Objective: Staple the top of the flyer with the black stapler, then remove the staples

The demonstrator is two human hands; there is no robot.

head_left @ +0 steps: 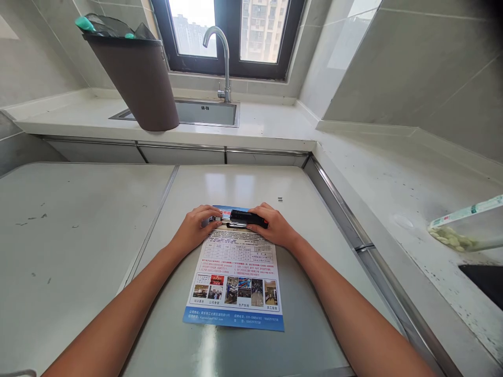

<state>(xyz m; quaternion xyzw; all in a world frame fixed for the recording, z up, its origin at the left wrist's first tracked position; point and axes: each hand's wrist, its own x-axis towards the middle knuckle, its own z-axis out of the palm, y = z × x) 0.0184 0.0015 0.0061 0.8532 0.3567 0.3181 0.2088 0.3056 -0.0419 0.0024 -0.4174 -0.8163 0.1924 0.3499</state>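
Note:
A black stapler (247,217) lies crosswise over the top part of a printed flyer (239,256) with blue bands and small photos. My right hand (275,224) is closed around the stapler's right end, with the thumb below it and fingers above. At the other end, a metal part sticks out to the left, and my left hand (198,226) pinches it between thumb and fingers. Just beyond my right hand, a short strip of staples (280,199) rests on the white table (306,293).
Across the far counter (267,118) stand a brown bin (137,84), a sink (208,112) and a tap (226,63) under a window. On the right counter (377,173) lies a clear bag (467,230) with pale green pieces inside. A second white board (78,235) adjoins at left.

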